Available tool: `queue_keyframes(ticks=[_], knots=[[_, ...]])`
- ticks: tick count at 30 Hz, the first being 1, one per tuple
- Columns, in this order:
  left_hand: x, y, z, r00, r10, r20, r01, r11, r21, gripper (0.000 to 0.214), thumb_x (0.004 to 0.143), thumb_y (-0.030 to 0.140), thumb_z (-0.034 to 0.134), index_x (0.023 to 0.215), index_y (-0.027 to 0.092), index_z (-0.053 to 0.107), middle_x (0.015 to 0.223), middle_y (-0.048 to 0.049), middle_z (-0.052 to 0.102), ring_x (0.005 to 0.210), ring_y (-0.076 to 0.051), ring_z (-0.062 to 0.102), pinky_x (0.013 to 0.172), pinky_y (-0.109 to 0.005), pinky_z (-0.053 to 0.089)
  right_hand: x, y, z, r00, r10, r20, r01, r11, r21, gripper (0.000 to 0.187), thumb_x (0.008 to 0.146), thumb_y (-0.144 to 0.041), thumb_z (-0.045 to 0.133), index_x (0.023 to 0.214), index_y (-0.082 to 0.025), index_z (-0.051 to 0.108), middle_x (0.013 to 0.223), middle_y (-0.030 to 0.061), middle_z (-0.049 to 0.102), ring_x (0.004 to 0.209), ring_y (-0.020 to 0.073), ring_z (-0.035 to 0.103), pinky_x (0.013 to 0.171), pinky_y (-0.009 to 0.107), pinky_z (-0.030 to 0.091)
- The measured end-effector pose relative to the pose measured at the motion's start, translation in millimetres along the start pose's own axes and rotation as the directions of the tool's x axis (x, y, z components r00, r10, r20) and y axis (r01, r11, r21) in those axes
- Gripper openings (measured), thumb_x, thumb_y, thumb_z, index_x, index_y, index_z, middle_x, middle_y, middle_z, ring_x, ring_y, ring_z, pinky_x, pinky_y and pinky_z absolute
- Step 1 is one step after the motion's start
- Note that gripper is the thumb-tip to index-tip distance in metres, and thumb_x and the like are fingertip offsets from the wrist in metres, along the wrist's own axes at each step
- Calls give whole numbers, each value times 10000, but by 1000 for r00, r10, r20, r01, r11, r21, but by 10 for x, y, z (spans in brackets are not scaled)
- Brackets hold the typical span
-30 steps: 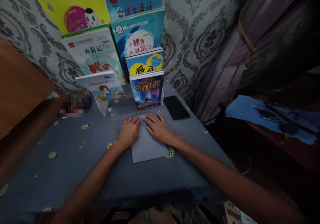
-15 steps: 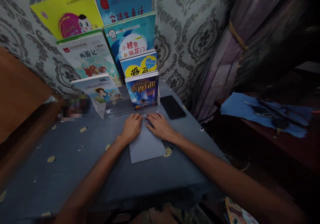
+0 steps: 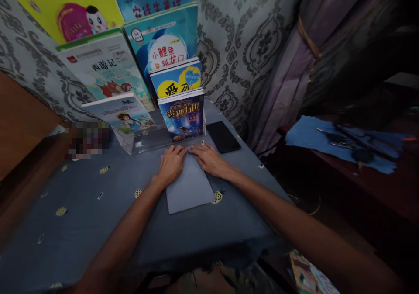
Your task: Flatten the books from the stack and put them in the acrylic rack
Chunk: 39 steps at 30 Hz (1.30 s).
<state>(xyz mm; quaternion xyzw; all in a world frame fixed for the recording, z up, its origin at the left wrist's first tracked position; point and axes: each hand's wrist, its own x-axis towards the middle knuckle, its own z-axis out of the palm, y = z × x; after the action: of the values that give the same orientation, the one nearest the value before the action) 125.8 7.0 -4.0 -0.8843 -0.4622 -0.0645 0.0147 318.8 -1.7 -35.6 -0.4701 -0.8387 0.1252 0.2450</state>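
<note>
A plain grey-blue sheet of paper (image 3: 188, 195) lies on the cloth-covered table, its near end uncovered. My left hand (image 3: 172, 163) rests on the far left part of the sheet, fingers bent and held together against it, thumb hidden. From the right, my right hand (image 3: 209, 160) lies over the far right part, its fingers stretched flat towards the left. The fingertips of both hands nearly meet at the sheet's far end. Just beyond them stands a clear book rack (image 3: 153, 143) holding several picture books, with a dark blue book (image 3: 183, 115) in front.
A black phone (image 3: 223, 136) lies right of the rack. At the left is a blurred-out item (image 3: 87, 139) beside a brown wooden panel (image 3: 22, 123). To the right, a side surface bears a blue cloth (image 3: 314, 139) with glasses and small items. A tied curtain (image 3: 294, 80) hangs behind.
The view has shifted slightly, so the rack and books sit a little further left and higher. Both hands stay on the paper; the right thumb has drawn in closer to its fingers.
</note>
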Motion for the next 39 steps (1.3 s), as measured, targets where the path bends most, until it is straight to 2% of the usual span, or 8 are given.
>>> queue_keyframes(ticks=[5,10,14,21,26,30,34,39], knots=[[-19,-34,52,999,24,-41,-25,999,-28,448,953,143,430,1364,211,596,1338,-95,612,1189,-266,510,1010,-453,449,-27,116,-55,994,-65,82,62,997,40,501,970,-225,486,1470,-185,476,1488,136,545,1421,254,455,1206,540,282],[-39,-63,73,985,162,-58,-167,982,-90,419,965,170,439,1337,218,626,1322,-94,628,1208,-248,528,1025,-441,444,-45,175,-99,991,-65,116,51,991,123,753,922,-347,617,1568,-153,282,1553,168,459,1455,280,410,1213,522,278],[-49,-56,52,963,268,-26,-269,957,-106,421,969,194,447,1350,242,621,1358,-88,618,1239,-249,521,1027,-446,430,-52,183,-114,990,-73,117,54,985,162,873,894,-388,662,1592,-152,194,1527,170,491,1443,281,429,1203,528,294],[-54,-41,63,960,280,-8,-279,953,-123,435,981,203,429,1379,252,596,1404,-79,608,1318,-246,491,1070,-452,394,-58,182,-103,992,-83,100,67,986,152,782,913,-391,646,1577,-212,275,1565,137,451,1451,273,420,1222,536,263],[-64,-16,77,961,278,-3,-276,952,-134,449,972,166,413,1384,223,580,1449,-73,590,1364,-220,477,1128,-454,342,-45,219,-132,990,-93,107,76,985,153,705,893,-377,681,1520,-212,406,1489,126,545,1389,288,489,1172,526,344],[-69,-6,66,963,268,-13,-268,953,-141,411,1006,226,399,1372,206,587,1437,-77,602,1354,-219,494,1120,-439,350,-71,221,-204,985,-105,133,80,980,182,690,878,-365,702,1503,-238,439,1471,97,566,1374,279,502,1165,506,358],[-75,-4,56,962,273,-21,-273,950,-154,395,1022,293,416,1369,210,587,1436,-79,601,1357,-225,493,1116,-437,356,-126,164,-291,971,-120,209,75,975,208,891,805,-460,779,1554,-228,357,1557,113,468,1465,298,386,1220,516,266],[-73,-14,65,957,289,-38,-291,945,-147,388,1021,289,426,1368,217,584,1388,-82,633,1317,-233,524,1103,-450,367,-163,82,-332,927,-86,366,12,980,199,1218,685,-614,828,1620,-225,153,1675,150,213,1556,343,127,1257,554,68]])
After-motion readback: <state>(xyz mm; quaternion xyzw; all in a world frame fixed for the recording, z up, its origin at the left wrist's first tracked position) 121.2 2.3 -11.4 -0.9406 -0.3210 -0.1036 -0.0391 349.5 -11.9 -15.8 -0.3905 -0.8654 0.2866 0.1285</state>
